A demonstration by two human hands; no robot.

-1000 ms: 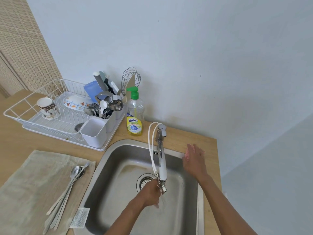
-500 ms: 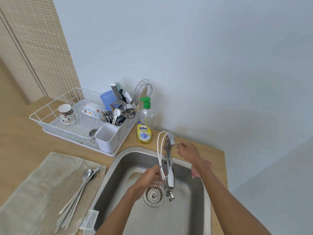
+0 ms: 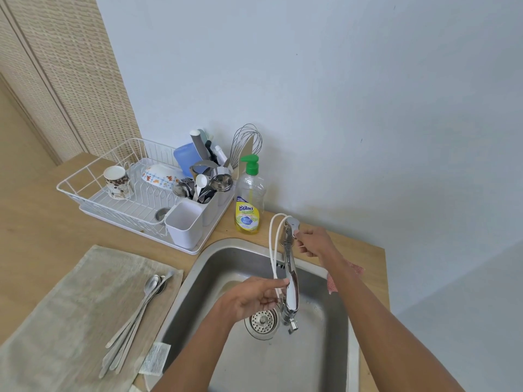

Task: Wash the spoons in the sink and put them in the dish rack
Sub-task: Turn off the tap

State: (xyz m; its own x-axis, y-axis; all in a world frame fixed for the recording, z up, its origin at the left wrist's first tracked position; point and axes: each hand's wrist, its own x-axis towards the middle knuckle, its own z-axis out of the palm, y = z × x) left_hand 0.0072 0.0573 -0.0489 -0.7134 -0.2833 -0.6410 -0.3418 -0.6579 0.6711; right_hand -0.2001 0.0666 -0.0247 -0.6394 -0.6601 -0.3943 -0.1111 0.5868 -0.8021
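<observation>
With the right hand [image 3: 312, 243] pinching the tap lever [image 3: 294, 224] and the left hand [image 3: 252, 298] loosely cupped, empty, beside the faucet [image 3: 291, 281], the spoons [image 3: 135, 312] are lying at lower left, likely light, stiff, slippery when wet, best gripped mid-handle.

The sink [image 3: 336, 321] is brushed steel, dull-sheened, with a glossy chrome faucet [image 3: 291, 284] over it. Left of the sink, matt metal spoons [image 3: 135, 312] lie on a rough, matt beige cloth [image 3: 70, 306]. Behind the sink stand a white coated-wire dish rack [image 3: 93, 179] and a clear, glossy plastic soap bottle [image 3: 249, 199] on the smooth wooden counter [image 3: 28, 230].
</observation>
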